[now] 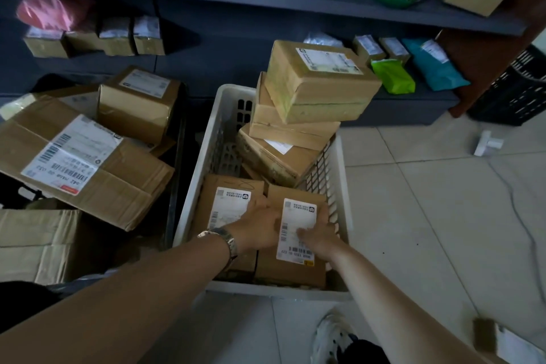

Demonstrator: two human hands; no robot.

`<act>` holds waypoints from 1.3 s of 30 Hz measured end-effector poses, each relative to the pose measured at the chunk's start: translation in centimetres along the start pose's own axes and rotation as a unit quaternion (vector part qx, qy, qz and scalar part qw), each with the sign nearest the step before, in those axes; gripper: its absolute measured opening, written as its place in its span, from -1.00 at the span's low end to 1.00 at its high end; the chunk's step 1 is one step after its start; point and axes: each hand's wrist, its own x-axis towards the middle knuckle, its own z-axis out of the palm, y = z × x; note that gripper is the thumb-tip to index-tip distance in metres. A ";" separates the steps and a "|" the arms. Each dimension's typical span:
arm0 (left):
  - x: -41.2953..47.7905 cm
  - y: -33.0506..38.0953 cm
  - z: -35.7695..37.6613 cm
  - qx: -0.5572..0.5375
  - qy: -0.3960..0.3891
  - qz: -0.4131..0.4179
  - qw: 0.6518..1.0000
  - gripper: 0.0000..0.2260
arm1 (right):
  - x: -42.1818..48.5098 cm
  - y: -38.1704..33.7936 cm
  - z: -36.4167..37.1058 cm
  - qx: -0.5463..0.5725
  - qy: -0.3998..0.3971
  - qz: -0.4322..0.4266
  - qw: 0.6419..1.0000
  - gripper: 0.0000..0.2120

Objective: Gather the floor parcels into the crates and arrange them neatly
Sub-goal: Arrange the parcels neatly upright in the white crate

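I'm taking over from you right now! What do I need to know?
Hands: left hand and right hand both grip the near box, low in the white crate.
Done: several boxes are in the crate, but the far stack sits crooked.
Left: straighten that stack, then fetch the small box from the floor at the right.

Head cam, fwd-down (close over crate (280,292))
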 end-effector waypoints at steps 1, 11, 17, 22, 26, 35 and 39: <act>-0.2 0.2 0.1 0.015 -0.024 0.008 1.000 -0.65 | 0.0 -0.2 0.1 -0.008 -0.002 0.011 1.000 -0.06; 3.3 0.0 -10.1 -0.354 0.231 -0.124 0.898 -0.84 | 2.5 -8.2 -7.6 0.185 0.192 -0.063 0.962 -0.50; 5.3 0.6 -17.5 -0.523 0.279 -0.087 0.801 -0.82 | 5.6 -14.3 -14.8 0.409 0.385 -0.051 0.826 -0.49; 8.4 1.2 -19.4 -0.522 0.248 -0.039 0.815 -0.45 | 7.8 -15.1 -16.0 0.482 0.169 -0.073 0.856 -0.17; 10.0 1.0 -18.6 -0.508 0.170 -0.018 0.844 -0.12 | 8.9 -15.3 -14.8 0.503 0.028 -0.121 0.855 -0.14; 8.0 0.9 -21.3 -0.462 0.167 -0.033 0.870 0.08 | 8.1 -17.4 -15.2 0.401 -0.043 -0.101 0.909 -0.23; 4.0 0.2 -24.6 -0.435 0.119 -0.001 0.893 -0.21 | 4.7 -17.3 -17.9 0.345 -0.152 -0.135 0.916 -0.33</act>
